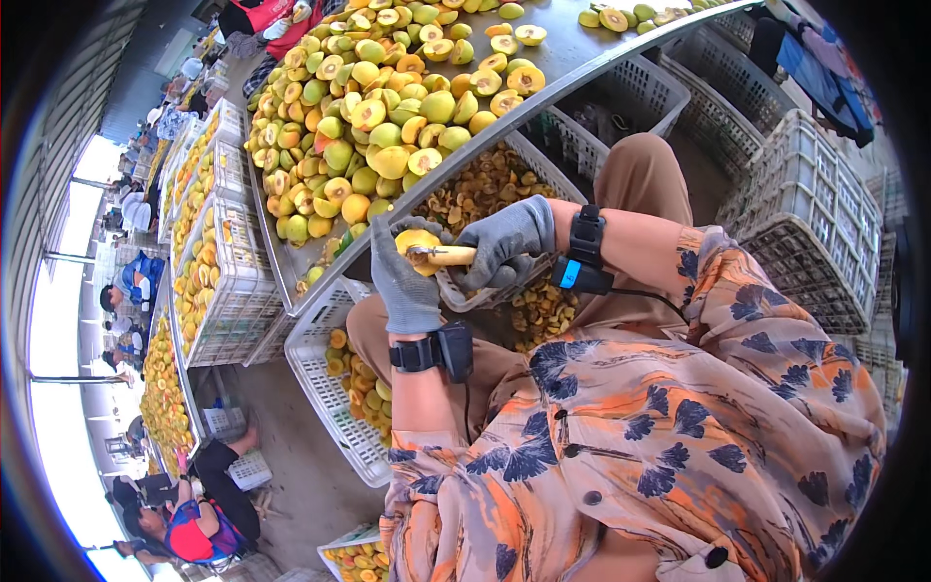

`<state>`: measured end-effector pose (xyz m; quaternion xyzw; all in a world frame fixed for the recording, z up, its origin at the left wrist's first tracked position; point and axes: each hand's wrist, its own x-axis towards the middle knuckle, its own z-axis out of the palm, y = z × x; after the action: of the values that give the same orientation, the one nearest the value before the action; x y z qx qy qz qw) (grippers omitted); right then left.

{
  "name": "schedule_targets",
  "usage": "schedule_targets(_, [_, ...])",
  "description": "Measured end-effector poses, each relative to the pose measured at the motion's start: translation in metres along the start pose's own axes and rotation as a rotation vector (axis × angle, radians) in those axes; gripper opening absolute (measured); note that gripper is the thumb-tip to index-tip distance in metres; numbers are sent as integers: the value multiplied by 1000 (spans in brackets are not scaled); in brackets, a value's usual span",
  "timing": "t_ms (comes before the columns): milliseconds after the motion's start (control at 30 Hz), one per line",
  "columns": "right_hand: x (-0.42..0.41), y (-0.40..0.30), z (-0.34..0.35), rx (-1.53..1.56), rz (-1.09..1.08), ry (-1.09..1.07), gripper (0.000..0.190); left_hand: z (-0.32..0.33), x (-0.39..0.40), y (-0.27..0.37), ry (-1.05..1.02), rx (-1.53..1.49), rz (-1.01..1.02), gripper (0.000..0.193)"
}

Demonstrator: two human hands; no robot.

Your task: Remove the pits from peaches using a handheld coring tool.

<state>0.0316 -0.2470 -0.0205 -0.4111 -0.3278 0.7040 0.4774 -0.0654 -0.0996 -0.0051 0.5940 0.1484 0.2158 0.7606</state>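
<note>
My left hand (pixel 404 273), in a grey knit glove, cups a halved yellow stone fruit (pixel 416 240) with its cut face turned up. In the same kind of glove, my right hand (pixel 503 238) grips the pale yellow handle of a small pitting tool (pixel 454 255). The tool's metal end meets the middle of the cut face; its exact shape is hard to make out. Both hands are close together just off the metal rim of a work table (pixel 574 71). Heaped on that table are halved stone fruits (pixel 389 161), green to yellow.
Below the rim, a crate of brown-yellow scraps (pixel 494 182) sits between my knees. A white plastic crate (pixel 342 422) by my left leg holds fruit halves. Stacked grey crates (pixel 807 218) rise at right. Fruit-filled crates (pixel 233 269) and a seated co-worker (pixel 196 527) are at left.
</note>
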Motion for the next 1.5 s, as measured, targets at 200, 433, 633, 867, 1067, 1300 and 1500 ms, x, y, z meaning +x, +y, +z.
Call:
schedule_targets(200, [-13,6,-17,60,-75,84,16,21,18,-26,68,-293,-36,47])
schedule_targets(433, [-9,14,-20,195,-123,28,14,22,39,-42,84,-197,52,47])
schedule_targets(633, [-11,23,-25,218,-279,-40,24,-3,54,-29,71,-673,-250,42])
schedule_targets(867, [-5,82,-90,-327,150,809,20,-132,13,14,425,764,367,31])
schedule_targets(1067, [14,58,-56,-415,-23,780,17,-144,-7,28,280,1312,-54,29])
schedule_targets(1300, [33,51,-39,-158,36,734,12,-14,151,-32,268,1119,-159,69])
schedule_targets(1500, [32,44,-45,-131,-1,751,12,12,177,-62,409,1144,-151,70])
